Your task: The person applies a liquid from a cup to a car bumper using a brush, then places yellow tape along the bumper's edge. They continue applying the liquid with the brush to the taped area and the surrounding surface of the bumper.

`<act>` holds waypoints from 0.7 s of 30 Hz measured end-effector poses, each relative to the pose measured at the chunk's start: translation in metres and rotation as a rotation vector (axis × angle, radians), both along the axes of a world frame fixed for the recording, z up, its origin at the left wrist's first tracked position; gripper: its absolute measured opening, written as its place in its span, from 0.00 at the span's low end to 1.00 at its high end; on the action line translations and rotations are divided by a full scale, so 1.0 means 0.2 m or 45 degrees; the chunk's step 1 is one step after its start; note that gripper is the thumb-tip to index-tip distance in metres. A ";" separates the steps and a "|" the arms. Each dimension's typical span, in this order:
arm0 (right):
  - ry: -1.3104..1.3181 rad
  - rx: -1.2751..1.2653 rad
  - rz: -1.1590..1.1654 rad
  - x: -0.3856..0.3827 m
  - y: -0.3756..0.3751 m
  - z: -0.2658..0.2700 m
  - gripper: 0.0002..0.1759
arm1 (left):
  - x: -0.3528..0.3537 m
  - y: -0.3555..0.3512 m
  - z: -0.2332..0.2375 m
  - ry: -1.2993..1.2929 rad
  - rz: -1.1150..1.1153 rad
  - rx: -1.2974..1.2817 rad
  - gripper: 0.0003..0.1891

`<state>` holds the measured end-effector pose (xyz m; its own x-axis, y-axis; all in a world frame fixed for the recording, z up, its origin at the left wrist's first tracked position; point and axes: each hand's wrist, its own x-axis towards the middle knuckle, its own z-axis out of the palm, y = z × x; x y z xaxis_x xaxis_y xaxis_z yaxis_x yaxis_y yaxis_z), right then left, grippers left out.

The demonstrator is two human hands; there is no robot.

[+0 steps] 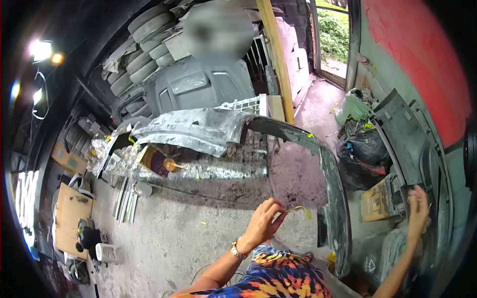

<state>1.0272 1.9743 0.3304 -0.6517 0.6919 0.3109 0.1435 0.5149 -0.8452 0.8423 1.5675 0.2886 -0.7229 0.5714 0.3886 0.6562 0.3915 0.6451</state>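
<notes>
My left hand (267, 218), with a metal watch on its wrist, pinches one end of a curled strip of yellow-green tape (302, 210). The strip hangs toward the right arm of a grey, patchily sanded car bumper (334, 191). That bumper curves around in front of me, its long middle part resting on a work stand (238, 172). Off to the right, my right hand (419, 206) has its fingers drawn together beside dark body panels (405, 124) leaning on the wall. A dark edge shows at its fingertips; I cannot tell what it grips.
Black garbage bags (361, 154) and a yellowish cardboard box (376, 201) stand right of the bumper. Stacked tires (149, 25) and a grey hood (198, 87) fill the back. A cup with a stick (170, 164) sits on the stand. A white stool (107, 252) stands at left.
</notes>
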 end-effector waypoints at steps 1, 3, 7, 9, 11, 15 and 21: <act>-0.064 0.116 0.152 -0.16 -0.31 0.20 0.09 | -0.06 -0.02 -0.01 -0.035 -0.010 0.017 0.09; -0.113 0.259 0.725 -0.48 -0.73 0.35 0.16 | -0.19 -0.06 -0.06 -0.071 -0.033 0.078 0.10; -0.255 0.371 1.249 -1.10 -1.29 0.15 0.33 | -0.47 -0.20 -0.14 -0.163 -0.036 0.264 0.12; -0.244 0.469 1.227 -1.37 -1.35 -0.05 0.31 | -0.59 -0.27 -0.14 -0.232 0.052 0.365 0.12; -0.488 0.178 1.290 -1.56 -1.33 -0.16 0.28 | -0.71 -0.31 -0.17 -0.222 0.139 0.405 0.10; -0.562 -0.535 1.245 -1.73 -1.30 -0.28 0.12 | -0.91 -0.37 -0.23 -0.305 0.240 0.474 0.08; -0.444 -0.849 1.231 -2.08 -1.16 -0.41 0.04 | -1.04 -0.33 -0.31 -0.370 0.296 0.480 0.10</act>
<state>0.6113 1.7413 0.2491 -0.9627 -0.1662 -0.2134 0.2138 0.0159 -0.9768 0.6346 1.5021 0.2259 -0.9222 0.2424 0.3013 0.3532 0.2111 0.9114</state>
